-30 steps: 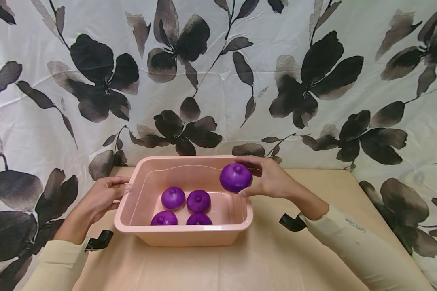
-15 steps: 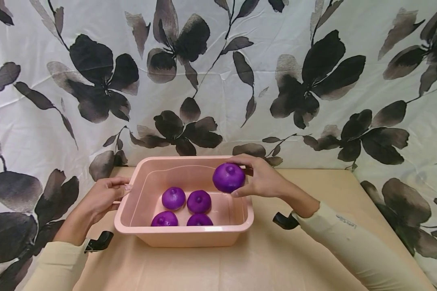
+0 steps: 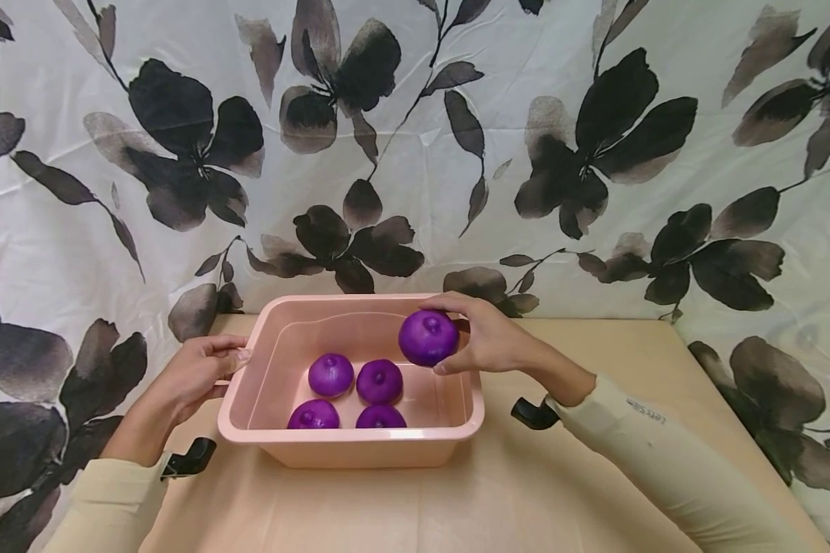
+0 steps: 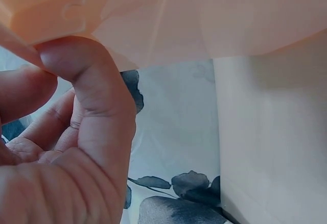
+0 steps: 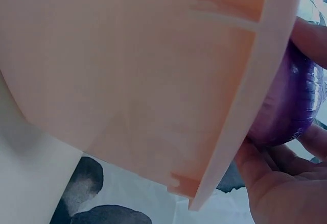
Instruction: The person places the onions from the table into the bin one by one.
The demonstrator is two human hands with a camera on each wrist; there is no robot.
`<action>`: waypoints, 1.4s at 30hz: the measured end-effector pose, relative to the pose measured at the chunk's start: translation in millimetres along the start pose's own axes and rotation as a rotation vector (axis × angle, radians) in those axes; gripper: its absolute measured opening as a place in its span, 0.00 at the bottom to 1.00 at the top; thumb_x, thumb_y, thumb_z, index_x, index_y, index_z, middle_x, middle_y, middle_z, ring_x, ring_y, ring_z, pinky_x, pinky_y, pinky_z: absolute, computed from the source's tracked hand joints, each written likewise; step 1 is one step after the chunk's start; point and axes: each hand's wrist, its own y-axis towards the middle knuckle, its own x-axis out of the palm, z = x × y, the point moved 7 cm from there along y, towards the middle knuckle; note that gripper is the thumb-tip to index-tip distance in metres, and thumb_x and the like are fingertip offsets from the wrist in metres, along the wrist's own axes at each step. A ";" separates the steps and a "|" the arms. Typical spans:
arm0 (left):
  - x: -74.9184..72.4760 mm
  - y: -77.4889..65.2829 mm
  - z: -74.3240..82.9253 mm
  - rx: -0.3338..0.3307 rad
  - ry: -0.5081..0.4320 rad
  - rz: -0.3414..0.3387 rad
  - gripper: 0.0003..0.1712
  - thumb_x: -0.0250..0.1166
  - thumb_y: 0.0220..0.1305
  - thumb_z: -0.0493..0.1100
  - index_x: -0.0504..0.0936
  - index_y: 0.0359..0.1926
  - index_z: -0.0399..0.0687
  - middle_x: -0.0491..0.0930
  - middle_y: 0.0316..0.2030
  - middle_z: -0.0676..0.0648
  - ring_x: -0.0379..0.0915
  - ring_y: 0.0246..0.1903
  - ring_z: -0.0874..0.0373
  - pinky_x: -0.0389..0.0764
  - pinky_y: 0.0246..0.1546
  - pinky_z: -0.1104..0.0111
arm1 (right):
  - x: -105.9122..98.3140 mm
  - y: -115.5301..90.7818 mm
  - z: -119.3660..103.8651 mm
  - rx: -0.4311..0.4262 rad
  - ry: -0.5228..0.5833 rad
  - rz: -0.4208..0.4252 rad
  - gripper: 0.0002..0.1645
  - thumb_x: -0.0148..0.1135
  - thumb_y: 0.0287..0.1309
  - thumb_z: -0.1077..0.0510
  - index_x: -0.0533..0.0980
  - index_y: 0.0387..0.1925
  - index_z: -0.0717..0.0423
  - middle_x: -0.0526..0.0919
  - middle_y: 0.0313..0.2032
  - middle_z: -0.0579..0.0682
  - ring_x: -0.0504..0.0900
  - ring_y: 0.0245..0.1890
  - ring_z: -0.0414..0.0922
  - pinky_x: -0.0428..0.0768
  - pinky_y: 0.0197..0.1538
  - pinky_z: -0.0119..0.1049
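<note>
A pink plastic tub (image 3: 318,453) stands on the table. Several round purple onions lie on its floor, among them a back-left onion (image 3: 330,375) and a back-right onion (image 3: 379,382). My left hand (image 3: 197,376) pinches the tub's left rim; in the left wrist view, the thumb and bent index finger (image 4: 102,91) meet at that rim. Above the tub's right part, my right hand (image 3: 487,338) grips another purple onion (image 3: 427,338) between thumb and fingers. From the right wrist, the tub's end wall (image 5: 127,81) partly hides this held onion (image 5: 296,101).
A light tan tabletop (image 3: 526,484) extends in front of the tub and to its right. Behind it hangs a white curtain (image 3: 456,192) with dark flowers. Each wrist carries a small black camera mount, such as the right mount (image 3: 534,415).
My right hand has shifted left with the onion, carrying it farther in from the tub's right rim. The left hand keeps its place on the left rim, and the other onions have not moved.
</note>
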 end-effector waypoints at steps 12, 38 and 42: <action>-1.0 0.0 4.7 -0.002 0.010 0.001 0.29 0.57 0.78 0.39 0.63 0.71 0.24 0.83 0.35 0.60 0.83 0.36 0.65 0.88 0.39 0.67 | 0.7 8.8 2.1 0.000 -0.059 -0.061 0.51 0.87 0.33 0.59 0.77 0.66 0.51 0.83 0.58 0.52 0.82 0.59 0.55 0.80 0.63 0.56; -2.1 0.4 2.7 -0.006 0.016 -0.002 0.30 0.58 0.78 0.39 0.64 0.71 0.24 0.83 0.36 0.60 0.83 0.36 0.65 0.88 0.39 0.67 | 27.9 26.7 2.3 -0.025 -0.199 -0.235 0.51 0.91 0.28 0.57 0.80 0.61 0.58 0.85 0.56 0.52 0.79 0.58 0.49 0.82 0.62 0.50; -2.5 -0.1 1.5 -0.012 0.019 0.002 0.29 0.58 0.77 0.39 0.65 0.70 0.24 0.83 0.35 0.60 0.82 0.35 0.65 0.88 0.38 0.67 | 32.9 29.2 2.0 -0.040 -0.236 -0.265 0.50 0.92 0.28 0.53 0.80 0.60 0.57 0.85 0.55 0.50 0.81 0.56 0.46 0.82 0.60 0.45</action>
